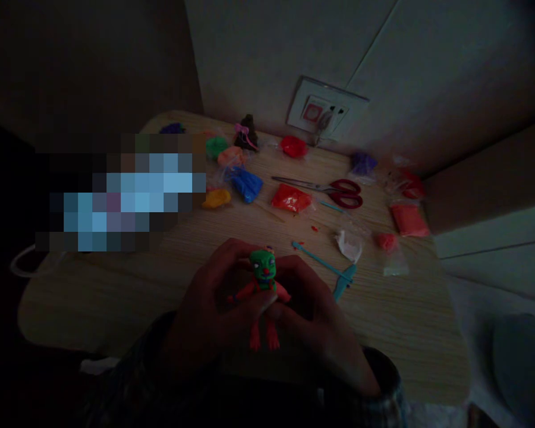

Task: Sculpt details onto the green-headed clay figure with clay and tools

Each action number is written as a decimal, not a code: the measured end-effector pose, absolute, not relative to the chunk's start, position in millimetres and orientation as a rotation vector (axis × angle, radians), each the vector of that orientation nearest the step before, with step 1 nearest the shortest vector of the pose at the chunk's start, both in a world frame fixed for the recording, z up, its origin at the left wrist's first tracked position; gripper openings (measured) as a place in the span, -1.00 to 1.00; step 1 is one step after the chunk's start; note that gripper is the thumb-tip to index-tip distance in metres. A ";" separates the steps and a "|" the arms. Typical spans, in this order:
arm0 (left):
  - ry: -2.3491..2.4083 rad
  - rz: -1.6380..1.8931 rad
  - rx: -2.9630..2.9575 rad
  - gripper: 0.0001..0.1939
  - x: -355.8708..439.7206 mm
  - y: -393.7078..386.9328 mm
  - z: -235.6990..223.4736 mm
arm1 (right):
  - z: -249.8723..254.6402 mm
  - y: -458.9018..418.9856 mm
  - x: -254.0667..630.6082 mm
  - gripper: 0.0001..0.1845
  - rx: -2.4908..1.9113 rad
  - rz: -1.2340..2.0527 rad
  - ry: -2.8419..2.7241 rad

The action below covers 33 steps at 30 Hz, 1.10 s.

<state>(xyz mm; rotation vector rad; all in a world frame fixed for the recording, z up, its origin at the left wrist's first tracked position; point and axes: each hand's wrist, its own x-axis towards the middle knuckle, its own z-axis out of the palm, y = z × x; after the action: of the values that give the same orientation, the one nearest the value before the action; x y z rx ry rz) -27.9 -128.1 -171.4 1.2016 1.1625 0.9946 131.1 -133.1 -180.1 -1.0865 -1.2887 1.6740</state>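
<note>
A small clay figure (264, 285) with a green head and an orange-red body and legs is held upright over the near edge of the wooden table (116, 291). My left hand (209, 303) is closed round its left side, thumb across its waist. My right hand (312, 315) is closed round its right side. The room is dim.
Beyond my hands lie a teal modelling tool (325, 267), red-handled scissors (334, 190) and several bags of coloured clay: blue (247, 184), orange (290, 198), yellow (217, 198), green (216, 145), red (293, 145), purple (363, 161). A dark clay figure (247, 134) stands near the wall socket (323, 113).
</note>
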 end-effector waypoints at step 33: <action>0.856 0.988 0.710 -0.88 -39.1 -123.5 -175.8 | -179.9 -135.9 133.3 -0.80 -1.146 1.595 -1.482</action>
<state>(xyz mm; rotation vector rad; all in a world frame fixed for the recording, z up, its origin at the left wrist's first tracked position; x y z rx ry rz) -39.1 -123.5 -175.8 0.7103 0.8564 0.9875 133.3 -135.9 -179.9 -1.1461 -1.4822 1.5945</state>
